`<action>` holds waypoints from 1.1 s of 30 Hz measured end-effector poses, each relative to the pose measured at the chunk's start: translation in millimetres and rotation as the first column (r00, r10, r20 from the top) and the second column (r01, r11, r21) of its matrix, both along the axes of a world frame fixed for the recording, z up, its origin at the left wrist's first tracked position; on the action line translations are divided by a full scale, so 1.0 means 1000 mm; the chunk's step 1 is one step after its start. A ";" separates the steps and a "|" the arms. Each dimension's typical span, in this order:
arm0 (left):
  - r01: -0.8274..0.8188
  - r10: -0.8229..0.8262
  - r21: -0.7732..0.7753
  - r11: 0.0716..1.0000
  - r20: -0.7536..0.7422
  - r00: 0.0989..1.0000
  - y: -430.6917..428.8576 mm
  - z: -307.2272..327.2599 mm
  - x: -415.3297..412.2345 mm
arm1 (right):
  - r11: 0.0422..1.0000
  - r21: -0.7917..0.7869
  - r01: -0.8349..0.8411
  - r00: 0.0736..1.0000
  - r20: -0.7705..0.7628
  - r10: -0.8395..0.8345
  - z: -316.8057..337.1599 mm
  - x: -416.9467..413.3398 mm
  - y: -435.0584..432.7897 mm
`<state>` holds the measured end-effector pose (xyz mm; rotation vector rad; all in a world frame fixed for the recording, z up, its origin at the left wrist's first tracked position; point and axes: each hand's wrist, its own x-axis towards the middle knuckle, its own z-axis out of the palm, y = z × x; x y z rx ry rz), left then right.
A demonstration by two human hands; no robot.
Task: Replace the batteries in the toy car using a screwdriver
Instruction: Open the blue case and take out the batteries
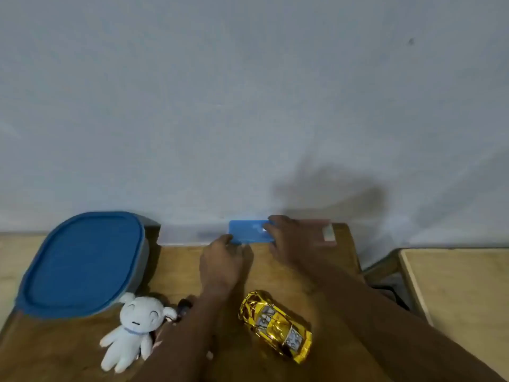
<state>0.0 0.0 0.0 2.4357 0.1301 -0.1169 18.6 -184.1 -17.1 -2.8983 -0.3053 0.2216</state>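
Observation:
A shiny gold toy car [276, 323] lies on the wooden table [179, 266], wheels down, between my forearms. At the table's far edge against the wall sits a clear plastic box with a blue lid panel [249, 231]. My left hand [224, 261] touches the box's near edge with curled fingers. My right hand [297, 239] rests over the box's right part, fingers on the blue panel. No screwdriver or batteries can be made out; the picture is blurred.
A large container with a blue lid [82, 264] stands at the left. A white plush toy [135, 329] lies near the front, with a small dark object [184, 306] beside it. A second table [457, 285] stands to the right across a gap.

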 end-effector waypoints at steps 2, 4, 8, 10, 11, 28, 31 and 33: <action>-0.066 0.066 -0.037 0.997 0.007 0.998 0.003 -0.013 0.000 | 0.999 0.026 -0.024 1.000 -0.001 0.024 -0.005 0.006 -0.001; -0.104 0.103 -0.027 0.994 -0.020 0.994 0.005 -0.024 -0.006 | 0.999 -0.033 -0.026 0.999 0.025 0.027 -0.012 0.008 0.001; -0.165 0.163 -0.062 0.984 -0.034 0.986 0.004 -0.038 -0.011 | 0.967 -0.243 -0.074 0.997 -0.019 0.072 -0.025 0.017 0.013; -0.202 0.198 -0.099 0.974 -0.053 0.979 0.003 -0.042 -0.011 | 0.922 -0.354 -0.155 0.988 -0.044 0.149 -0.027 0.016 0.015; -0.217 0.212 -0.108 0.970 -0.060 0.975 0.003 -0.046 -0.010 | 0.909 -0.376 -0.179 0.983 -0.041 0.176 -0.027 0.014 0.014; -0.184 0.184 -0.150 0.971 -0.019 0.983 0.001 -0.056 0.000 | 0.937 -0.175 -0.302 0.948 -0.160 0.275 0.027 0.021 0.011; -0.119 0.122 -0.138 0.983 0.012 0.993 0.003 -0.054 0.000 | 0.977 0.116 -0.178 0.964 -0.181 0.197 0.034 0.041 -0.012; -0.075 0.079 -0.140 0.987 0.029 0.996 0.003 -0.053 -0.002 | 0.970 0.217 -0.110 0.983 -0.118 0.138 0.033 0.053 -0.021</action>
